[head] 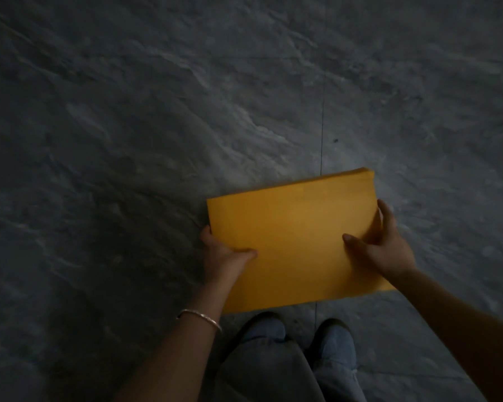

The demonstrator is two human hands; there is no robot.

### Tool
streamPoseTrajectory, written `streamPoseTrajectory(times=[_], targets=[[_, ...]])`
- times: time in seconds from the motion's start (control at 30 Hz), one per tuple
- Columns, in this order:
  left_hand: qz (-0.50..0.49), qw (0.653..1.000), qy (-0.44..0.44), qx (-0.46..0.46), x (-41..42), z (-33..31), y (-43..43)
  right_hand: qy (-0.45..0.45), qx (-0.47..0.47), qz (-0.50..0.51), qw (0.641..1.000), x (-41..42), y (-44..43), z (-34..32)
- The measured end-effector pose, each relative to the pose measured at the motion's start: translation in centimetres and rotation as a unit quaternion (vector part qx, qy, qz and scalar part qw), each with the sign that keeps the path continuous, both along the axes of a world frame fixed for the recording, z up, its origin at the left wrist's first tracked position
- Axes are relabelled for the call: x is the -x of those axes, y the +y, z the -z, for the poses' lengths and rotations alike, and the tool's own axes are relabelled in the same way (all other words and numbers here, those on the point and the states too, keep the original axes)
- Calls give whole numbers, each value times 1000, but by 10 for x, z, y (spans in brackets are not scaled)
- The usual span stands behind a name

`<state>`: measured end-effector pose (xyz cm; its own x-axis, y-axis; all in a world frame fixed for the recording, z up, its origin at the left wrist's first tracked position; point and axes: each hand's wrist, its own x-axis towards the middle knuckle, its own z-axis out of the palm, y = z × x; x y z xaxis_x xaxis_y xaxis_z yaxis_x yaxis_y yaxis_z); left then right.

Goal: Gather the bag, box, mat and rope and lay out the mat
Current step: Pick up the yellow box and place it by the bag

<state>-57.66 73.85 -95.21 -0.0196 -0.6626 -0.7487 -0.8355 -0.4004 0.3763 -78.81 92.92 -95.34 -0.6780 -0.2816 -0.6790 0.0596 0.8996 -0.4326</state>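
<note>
Gripping folded yellow mat (294,242) w/ both hands: left hand (225,255) fingers under left edge, right hand (385,245) fingers round right edge, thumbs on top.

A plain orange-yellow folded mat (294,242) shows against a dark grey marbled floor (157,126) with paler veins, above faded blue trousers (273,369).

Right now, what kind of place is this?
Probably a dim indoor room with a tiled floor. The grey marble-patterned floor has a thin straight tile joint, and both hands hold a folded yellow mat above it.
</note>
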Motion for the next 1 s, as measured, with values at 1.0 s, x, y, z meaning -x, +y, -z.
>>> streamPoseTrajectory(times=[1.0], targets=[[-130, 923, 250, 262, -102, -737, -145, 208, 242, -161, 934, -49, -195, -747]])
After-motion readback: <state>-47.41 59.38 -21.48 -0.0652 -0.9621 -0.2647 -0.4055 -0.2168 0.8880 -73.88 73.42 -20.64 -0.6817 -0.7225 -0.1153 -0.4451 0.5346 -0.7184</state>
